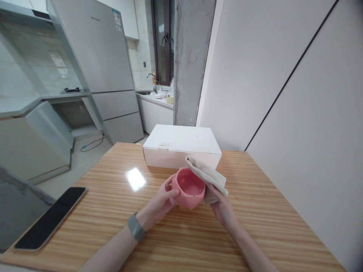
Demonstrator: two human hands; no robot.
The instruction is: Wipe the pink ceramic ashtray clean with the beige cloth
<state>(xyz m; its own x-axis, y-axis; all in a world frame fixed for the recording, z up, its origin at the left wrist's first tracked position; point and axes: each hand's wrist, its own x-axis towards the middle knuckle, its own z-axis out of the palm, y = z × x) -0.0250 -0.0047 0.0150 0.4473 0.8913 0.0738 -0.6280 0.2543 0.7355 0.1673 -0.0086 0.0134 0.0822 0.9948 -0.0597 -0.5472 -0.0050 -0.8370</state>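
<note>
A pink faceted bowl (pixel 189 189) is tilted with its opening toward the camera, above the wooden table (pixel 107 226). My left hand (pixel 163 198) grips its left side, thumb on the outer wall near the rim; a grey band circles that wrist. In my right hand (pixel 222 207) is a folded light grey cloth (pixel 208 175), which lies against the bowl's right side and upper rim. The cloth hides part of my right fingers.
Behind the bowl a closed white box (pixel 181 139) sits on the table. A black phone-like slab (pixel 51 218) lies at the left edge. A white wall (pixel 306 124) borders the right side; a grey pillar (pixel 193 64) and a fridge (pixel 113 68) stand beyond the table.
</note>
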